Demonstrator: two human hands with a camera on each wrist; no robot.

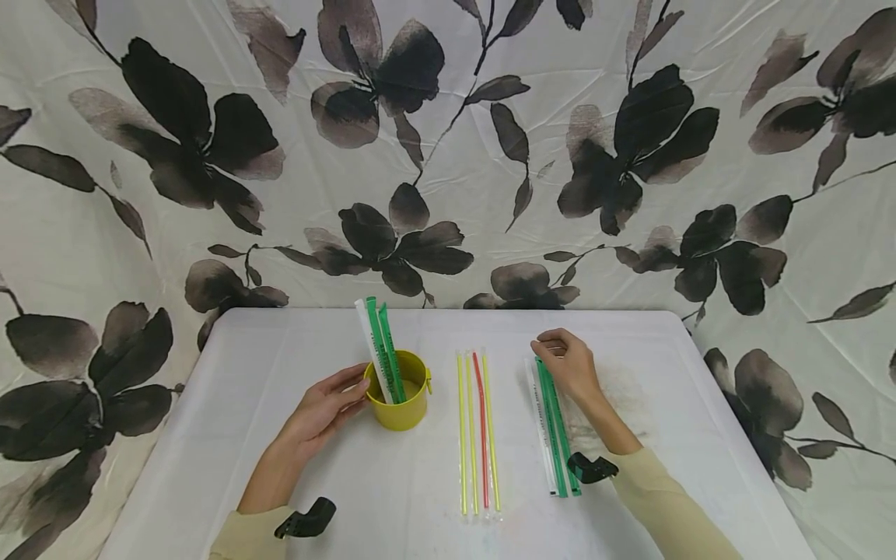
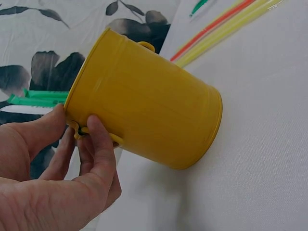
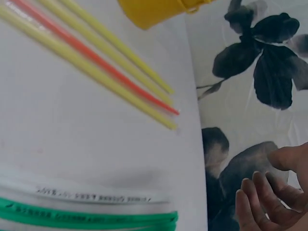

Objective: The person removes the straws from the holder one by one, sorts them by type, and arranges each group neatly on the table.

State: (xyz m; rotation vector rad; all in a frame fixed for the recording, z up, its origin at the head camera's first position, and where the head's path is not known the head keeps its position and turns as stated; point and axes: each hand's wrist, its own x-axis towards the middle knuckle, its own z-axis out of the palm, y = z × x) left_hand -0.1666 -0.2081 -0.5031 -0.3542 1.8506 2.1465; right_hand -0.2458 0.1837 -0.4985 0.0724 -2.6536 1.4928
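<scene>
My left hand (image 1: 318, 418) holds a small yellow bucket (image 1: 400, 418) by its rim; the left wrist view shows thumb and fingers pinching around its side lug. Inside the bucket stand green and white wrapped straws (image 1: 385, 354), leaning left. My right hand (image 1: 572, 369) hovers at the far end of more green and white wrapped straws (image 1: 556, 435) lying side by side. Its fingers (image 3: 274, 202) are loosely bent, with nothing between them in the right wrist view. Several thin yellow and red straws (image 1: 481, 435) in clear wrapping lie between the bucket and the right-hand straws.
A white-covered table (image 1: 245, 373) carries everything. Behind it hangs a white cloth (image 1: 490, 194) printed with dark flowers. Black wrist cameras (image 1: 306, 519) sit on both sleeves, the right one (image 1: 592, 469) above the near end of the green straws.
</scene>
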